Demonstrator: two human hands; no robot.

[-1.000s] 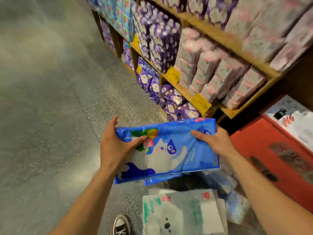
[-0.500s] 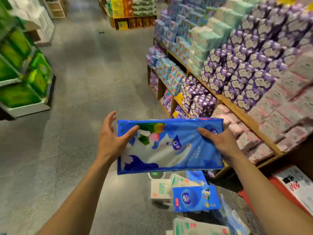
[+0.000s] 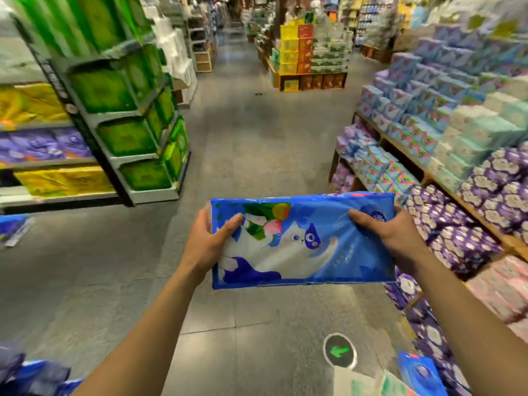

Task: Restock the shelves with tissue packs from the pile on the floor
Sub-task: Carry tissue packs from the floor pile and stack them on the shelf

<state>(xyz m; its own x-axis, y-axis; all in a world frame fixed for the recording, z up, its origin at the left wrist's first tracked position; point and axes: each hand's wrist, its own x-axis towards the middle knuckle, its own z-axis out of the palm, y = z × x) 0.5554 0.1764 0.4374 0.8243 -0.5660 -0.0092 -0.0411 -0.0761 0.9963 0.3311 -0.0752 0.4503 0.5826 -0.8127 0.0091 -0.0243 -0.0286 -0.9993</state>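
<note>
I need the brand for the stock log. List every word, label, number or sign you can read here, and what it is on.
No text can be read.
Blue tissue pack: round logo under the right hand, too blurred.
Floor sticker: green arrow only, no words.
Shelf packs: print blurred.

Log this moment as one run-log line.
stage: carrying | held: blue pack | left hand: gripping | right hand: gripping | shelves: right

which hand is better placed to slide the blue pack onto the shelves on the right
Probably the right hand: it grips the end of the blue cat-print pack nearest the shelves on the right. The left hand holds the far end, toward the aisle.
</note>
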